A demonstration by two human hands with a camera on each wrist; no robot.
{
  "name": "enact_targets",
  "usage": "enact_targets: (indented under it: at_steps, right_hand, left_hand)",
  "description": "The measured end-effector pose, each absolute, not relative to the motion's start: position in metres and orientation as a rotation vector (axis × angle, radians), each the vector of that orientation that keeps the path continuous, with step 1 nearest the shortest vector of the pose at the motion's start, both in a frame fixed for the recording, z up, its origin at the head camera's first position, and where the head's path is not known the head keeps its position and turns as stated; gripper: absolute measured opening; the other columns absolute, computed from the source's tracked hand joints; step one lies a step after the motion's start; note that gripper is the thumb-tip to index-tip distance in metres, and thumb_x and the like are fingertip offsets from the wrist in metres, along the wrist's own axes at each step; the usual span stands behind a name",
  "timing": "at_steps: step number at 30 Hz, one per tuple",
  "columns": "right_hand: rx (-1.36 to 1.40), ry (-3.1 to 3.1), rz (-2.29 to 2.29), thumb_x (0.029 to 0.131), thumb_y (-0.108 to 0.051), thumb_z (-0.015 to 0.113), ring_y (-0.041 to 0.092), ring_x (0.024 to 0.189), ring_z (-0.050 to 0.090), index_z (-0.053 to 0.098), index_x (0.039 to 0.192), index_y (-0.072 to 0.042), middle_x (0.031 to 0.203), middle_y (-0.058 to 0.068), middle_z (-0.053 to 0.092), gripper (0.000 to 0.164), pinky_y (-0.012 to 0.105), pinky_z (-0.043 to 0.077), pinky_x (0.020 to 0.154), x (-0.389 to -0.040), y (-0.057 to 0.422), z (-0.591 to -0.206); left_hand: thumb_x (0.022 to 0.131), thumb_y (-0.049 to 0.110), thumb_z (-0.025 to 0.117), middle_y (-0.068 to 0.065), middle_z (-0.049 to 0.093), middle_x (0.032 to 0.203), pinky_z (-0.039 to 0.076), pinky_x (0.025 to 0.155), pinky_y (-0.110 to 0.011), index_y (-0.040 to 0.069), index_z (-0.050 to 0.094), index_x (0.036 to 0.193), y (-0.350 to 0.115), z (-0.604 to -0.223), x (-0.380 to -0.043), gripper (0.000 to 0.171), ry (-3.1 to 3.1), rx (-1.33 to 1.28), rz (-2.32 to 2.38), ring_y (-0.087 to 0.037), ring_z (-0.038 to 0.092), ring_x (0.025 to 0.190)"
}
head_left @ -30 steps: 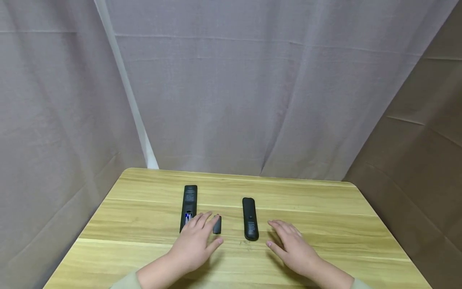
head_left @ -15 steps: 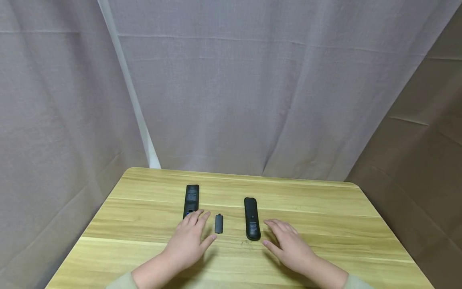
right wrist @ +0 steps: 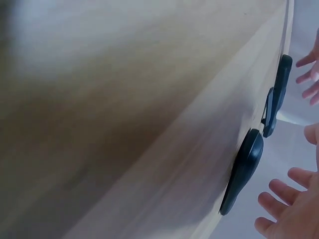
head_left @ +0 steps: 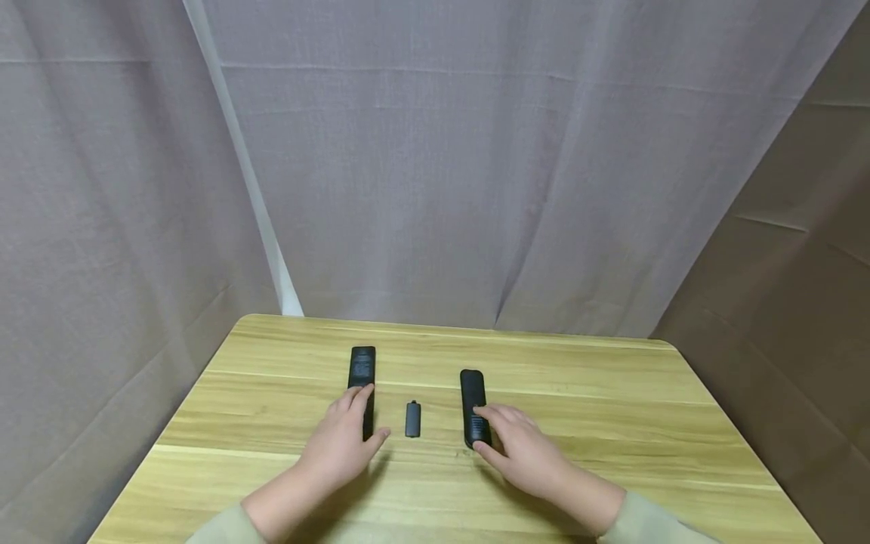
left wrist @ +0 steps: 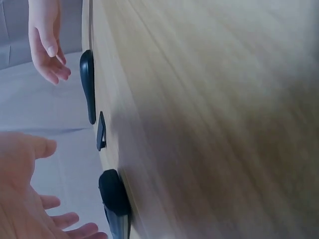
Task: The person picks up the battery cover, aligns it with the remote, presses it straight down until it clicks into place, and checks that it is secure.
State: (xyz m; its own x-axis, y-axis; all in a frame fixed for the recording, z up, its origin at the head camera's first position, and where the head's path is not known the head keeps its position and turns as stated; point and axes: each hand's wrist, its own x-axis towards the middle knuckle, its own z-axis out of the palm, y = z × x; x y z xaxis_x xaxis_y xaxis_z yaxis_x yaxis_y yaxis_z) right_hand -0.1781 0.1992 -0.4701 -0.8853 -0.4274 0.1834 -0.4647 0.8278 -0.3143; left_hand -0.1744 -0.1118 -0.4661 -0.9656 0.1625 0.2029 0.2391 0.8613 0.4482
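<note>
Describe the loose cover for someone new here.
Find the wood-grain table; on it lie a left remote and a right remote, both long and black. Between them lies the small dark-grey cover. It's far shorter than either remote, with a little tab at its far end.

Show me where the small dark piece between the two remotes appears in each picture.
Head: small dark piece, lower half, slightly left of centre.
Left wrist: small dark piece, left of centre, just below mid-height.
Right wrist: small dark piece, toward the right, overlapping the left remote.
Shared landmark: the right remote, its neighbour in all three.
</note>
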Motion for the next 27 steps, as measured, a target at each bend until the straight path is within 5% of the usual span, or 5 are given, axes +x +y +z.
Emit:
enact_targets:
  at_steps: [12, 27]
  right_hand:
    - [0.885, -2.890, 0.511, 0.096, -0.033, 0.065, 0.029, 0.129, 0.049, 0.053, 0.137, -0.007, 0.136, 0.010, 0.056, 0.050, 0.051, 0.036, 0.110, -0.188, 0.172, -0.473]
    - [0.943, -2.880, 0.469, 0.095, -0.033, 0.065, 0.026, 0.124, 0.053, 0.055, 0.135, -0.007, 0.130, 0.006, 0.058, 0.048, 0.047, 0.041, 0.107, -0.196, 0.146, -0.472]
  left_hand:
    - [0.090, 0.036, 0.072, -0.028, 0.042, 0.145, 0.044, 0.100, -0.060, 0.000, 0.036, 0.150, -0.124, -0.469, -0.192, 0.079, -2.970, -0.162, -0.858, -0.048, 0.048, 0.126]
    - [0.092, 0.036, 0.068, -0.031, 0.053, 0.132, 0.051, 0.089, -0.053, -0.005, 0.036, 0.148, -0.131, -0.471, -0.217, 0.076, -3.030, -0.009, -0.927, -0.038, 0.060, 0.109]
